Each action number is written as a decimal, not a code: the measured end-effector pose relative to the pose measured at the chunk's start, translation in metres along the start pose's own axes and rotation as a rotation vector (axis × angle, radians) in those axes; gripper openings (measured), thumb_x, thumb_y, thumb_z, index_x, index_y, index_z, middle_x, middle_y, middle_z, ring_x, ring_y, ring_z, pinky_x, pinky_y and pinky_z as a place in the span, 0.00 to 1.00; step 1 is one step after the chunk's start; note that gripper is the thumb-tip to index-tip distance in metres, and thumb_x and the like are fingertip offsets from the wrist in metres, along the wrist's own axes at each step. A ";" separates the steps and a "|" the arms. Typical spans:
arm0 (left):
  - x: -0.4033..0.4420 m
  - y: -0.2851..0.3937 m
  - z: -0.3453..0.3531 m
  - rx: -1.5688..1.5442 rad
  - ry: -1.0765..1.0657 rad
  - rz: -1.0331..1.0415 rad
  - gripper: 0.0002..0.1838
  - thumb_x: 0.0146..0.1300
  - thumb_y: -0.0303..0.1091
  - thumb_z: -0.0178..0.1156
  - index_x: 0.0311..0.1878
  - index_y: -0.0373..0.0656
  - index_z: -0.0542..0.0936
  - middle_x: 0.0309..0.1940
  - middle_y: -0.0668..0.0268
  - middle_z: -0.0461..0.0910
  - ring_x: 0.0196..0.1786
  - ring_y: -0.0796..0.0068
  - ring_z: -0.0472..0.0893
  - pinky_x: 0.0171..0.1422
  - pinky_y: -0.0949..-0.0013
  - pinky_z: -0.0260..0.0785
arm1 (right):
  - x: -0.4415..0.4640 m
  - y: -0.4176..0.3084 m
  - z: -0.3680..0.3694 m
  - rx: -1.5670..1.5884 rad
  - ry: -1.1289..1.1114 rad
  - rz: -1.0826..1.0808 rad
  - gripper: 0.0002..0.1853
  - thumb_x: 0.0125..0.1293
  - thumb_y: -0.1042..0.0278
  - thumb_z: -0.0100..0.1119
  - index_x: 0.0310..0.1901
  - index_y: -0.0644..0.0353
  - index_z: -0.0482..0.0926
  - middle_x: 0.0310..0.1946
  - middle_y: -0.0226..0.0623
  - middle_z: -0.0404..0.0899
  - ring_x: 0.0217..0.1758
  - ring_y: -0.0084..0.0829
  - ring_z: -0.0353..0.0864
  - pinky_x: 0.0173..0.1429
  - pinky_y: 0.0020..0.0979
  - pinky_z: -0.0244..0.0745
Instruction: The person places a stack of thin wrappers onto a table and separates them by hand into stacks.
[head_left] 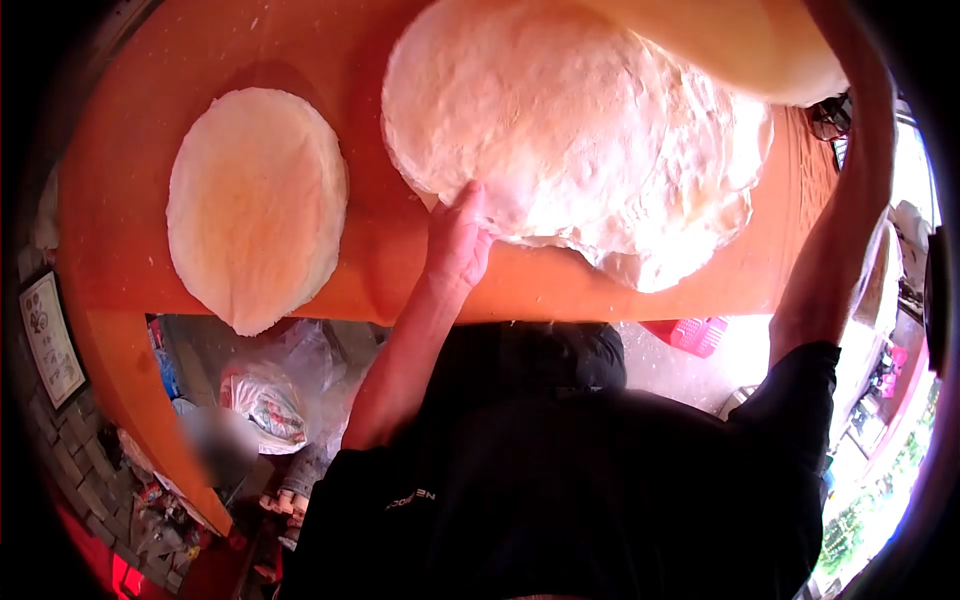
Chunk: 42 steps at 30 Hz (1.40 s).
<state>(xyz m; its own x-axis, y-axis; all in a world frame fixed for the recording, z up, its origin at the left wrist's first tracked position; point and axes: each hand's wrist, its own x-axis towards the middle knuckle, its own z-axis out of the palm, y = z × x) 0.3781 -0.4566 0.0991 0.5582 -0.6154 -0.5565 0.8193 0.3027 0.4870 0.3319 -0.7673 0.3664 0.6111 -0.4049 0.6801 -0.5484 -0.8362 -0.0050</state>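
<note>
Large thin sheets of pale dough (540, 110) lie overlapping on the orange table (370, 270), with wrinkled, uneven edges at the right. My left hand (462, 240) pinches the near left edge of this pile, thumb on top and fingers curled at the rim. A separate oval sheet of dough (257, 205) rests flat at the left. Another smooth, yellowish sheet (750, 50) shows at the top right. My right forearm reaches up along the right side, and the hand itself is out of the frame.
The table's near edge runs just in front of my body. Below it are a white plastic bag (265, 405) and a pink basket (698, 335) on the floor. At the lower left is a person (218, 445), partly blurred. A framed paper (52, 338) is at the far left.
</note>
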 end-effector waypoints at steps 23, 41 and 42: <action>-0.038 -0.009 -0.034 0.014 -0.082 -0.064 0.24 0.72 0.53 0.42 0.58 0.44 0.71 0.51 0.63 0.79 0.50 0.67 0.80 0.52 0.57 0.76 | -0.246 -0.154 0.073 0.501 -0.752 -0.360 0.05 0.49 0.70 0.59 0.29 0.60 0.78 0.22 0.39 0.78 0.27 0.35 0.82 0.26 0.37 0.73; -0.036 0.007 0.010 0.416 -0.051 -0.033 0.19 0.71 0.37 0.49 0.58 0.34 0.69 0.46 0.53 0.78 0.51 0.60 0.79 0.58 0.59 0.72 | -0.085 -0.066 0.027 -0.174 -0.292 -0.502 0.06 0.61 0.66 0.55 0.33 0.56 0.80 0.25 0.37 0.75 0.29 0.32 0.76 0.34 0.32 0.70; -0.037 0.002 0.010 0.352 -0.037 -0.058 0.16 0.69 0.32 0.52 0.55 0.33 0.71 0.45 0.54 0.79 0.46 0.62 0.81 0.53 0.61 0.76 | -0.066 -0.055 -0.002 -0.234 -0.187 -0.512 0.07 0.62 0.65 0.55 0.35 0.57 0.80 0.28 0.37 0.76 0.32 0.33 0.76 0.37 0.33 0.70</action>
<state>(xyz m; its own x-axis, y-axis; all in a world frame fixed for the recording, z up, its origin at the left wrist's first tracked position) 0.3583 -0.4405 0.1272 0.5022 -0.6517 -0.5684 0.7503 0.0015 0.6611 0.3202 -0.6937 0.3234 0.9095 -0.0478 0.4128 -0.2559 -0.8472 0.4656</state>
